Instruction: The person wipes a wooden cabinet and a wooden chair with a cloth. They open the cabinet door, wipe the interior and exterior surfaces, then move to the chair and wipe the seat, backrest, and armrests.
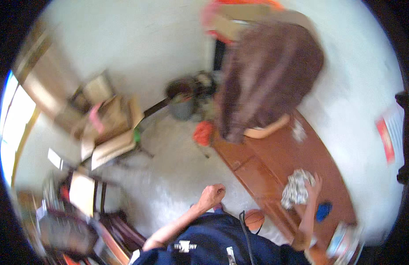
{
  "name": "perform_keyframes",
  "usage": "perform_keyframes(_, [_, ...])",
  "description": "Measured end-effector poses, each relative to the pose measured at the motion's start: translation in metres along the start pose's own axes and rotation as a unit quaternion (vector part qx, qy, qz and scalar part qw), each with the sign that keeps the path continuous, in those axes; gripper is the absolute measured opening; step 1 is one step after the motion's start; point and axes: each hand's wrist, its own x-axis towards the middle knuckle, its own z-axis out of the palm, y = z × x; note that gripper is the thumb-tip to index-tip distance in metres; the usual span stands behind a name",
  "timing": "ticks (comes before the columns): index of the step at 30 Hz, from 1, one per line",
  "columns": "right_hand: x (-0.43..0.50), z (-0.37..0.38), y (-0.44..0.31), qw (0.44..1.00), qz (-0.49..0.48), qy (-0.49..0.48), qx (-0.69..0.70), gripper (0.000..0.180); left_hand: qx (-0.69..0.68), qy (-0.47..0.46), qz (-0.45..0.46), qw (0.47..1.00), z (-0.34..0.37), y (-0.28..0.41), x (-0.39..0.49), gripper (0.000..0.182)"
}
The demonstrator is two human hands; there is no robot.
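Observation:
My right hand rests on a crumpled, patterned light cloth lying on a reddish-brown wooden cabinet; the blur hides whether its fingers grip the fabric. Over the floor in front of my body is my left hand, its fingers curled, with nothing visible in them. A small blue object lies on the cabinet beside my right forearm. Farther along, a large dark brown cloth drapes over something on the cabinet.
A basketball is on the floor against the cabinet. Beside the cabinet's far part is a red object, near a grey bucket. Open cardboard boxes stand at left, and dark furniture fills the lower left.

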Motion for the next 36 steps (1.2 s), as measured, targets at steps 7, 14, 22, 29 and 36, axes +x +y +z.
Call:
perform_keyframes(7, [0.006,0.031,-0.122,0.919,0.036,-0.056,0.388,0.047,0.083,0.079,-0.061,0.992,-0.05,-0.052,-0.058,0.014])
perform_keyframes(14, [-0.086,-0.022,-0.383,0.783,-0.278,-0.241,0.501,0.043,0.026,0.155,-0.088,0.984,-0.057,-0.043,-0.075,0.012])
perform_keyframes(22, [-0.12,-0.152,-0.492,0.582,-0.49,-0.215,0.612,0.102,0.068,0.166,-0.085,0.98,-0.051,-0.035,-0.097,0.016])
perform_keyframes(29, [-0.08,-0.179,-0.482,0.292,-0.61,-0.434,0.595,0.111,0.055,0.171,-0.102,0.979,-0.039,-0.042,-0.104,0.018])
perform_keyframes(36, [-0.078,-0.18,-0.468,0.24,-0.587,-0.47,0.614,0.105,0.082,0.129,-0.075,0.985,-0.021,-0.036,-0.096,0.014])
